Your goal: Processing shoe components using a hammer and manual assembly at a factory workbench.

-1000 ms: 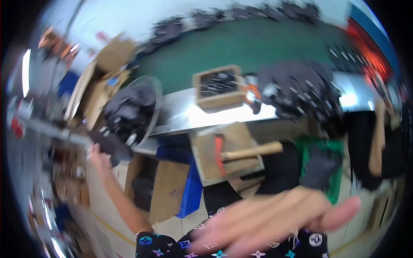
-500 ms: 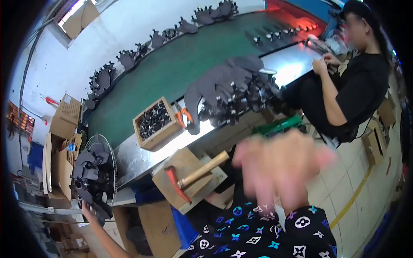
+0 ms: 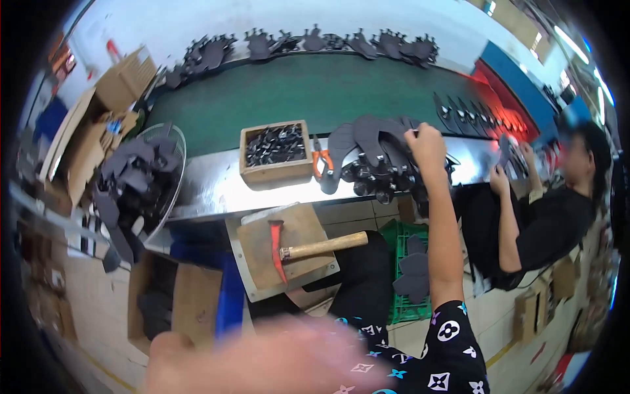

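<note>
the right hand (image 3: 428, 150) is at the dark grey pieces (image 3: 374, 136) on the bench (image 3: 213, 180), the left hand (image 3: 262, 362) blurred below.

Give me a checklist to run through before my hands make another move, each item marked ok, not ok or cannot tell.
1. Right hand at the grey pile: ok, at its right end.
2. Right hand's grip on a piece: cannot tell.
3. Left hand empty: cannot tell, too blurred.
4. Hammer at rest: ok, lying on the board.
5. Pliers laid down: ok, between wooden box and pile.
6. Wooden box stocked: ok, small dark parts inside.
</note>
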`<action>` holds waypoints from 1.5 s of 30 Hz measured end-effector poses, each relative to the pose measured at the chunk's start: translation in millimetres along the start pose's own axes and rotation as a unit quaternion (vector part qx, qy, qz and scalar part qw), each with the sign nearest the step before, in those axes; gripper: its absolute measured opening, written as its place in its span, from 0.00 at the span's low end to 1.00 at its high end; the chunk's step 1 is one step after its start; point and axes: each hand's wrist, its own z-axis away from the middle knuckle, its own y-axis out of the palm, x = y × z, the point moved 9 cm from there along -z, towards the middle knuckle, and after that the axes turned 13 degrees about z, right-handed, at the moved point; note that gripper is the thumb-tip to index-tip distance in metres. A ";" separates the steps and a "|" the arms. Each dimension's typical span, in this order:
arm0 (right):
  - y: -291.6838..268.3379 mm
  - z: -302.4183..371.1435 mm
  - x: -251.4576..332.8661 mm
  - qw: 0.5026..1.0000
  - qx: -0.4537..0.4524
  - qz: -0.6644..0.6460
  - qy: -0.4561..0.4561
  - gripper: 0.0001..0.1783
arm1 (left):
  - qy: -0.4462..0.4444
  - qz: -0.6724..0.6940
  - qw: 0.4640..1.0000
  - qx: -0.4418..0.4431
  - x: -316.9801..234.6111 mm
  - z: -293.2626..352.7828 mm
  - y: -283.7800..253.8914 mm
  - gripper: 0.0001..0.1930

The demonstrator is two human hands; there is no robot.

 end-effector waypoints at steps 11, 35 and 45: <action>-116.0 51.2 42.3 0.677 0.147 -0.709 0.132 0.13 | -0.102 0.101 0.932 -0.333 -3.1 74.3 60.4 0.16; -179.8 171.8 137.1 0.515 0.288 -0.805 0.058 0.10 | -0.067 0.239 0.944 0.219 4.0 6.6 71.8 0.22; -191.2 189.6 176.5 0.481 0.366 -0.797 -0.006 0.09 | 0.215 0.336 0.913 0.085 19.0 63.0 5.9 0.36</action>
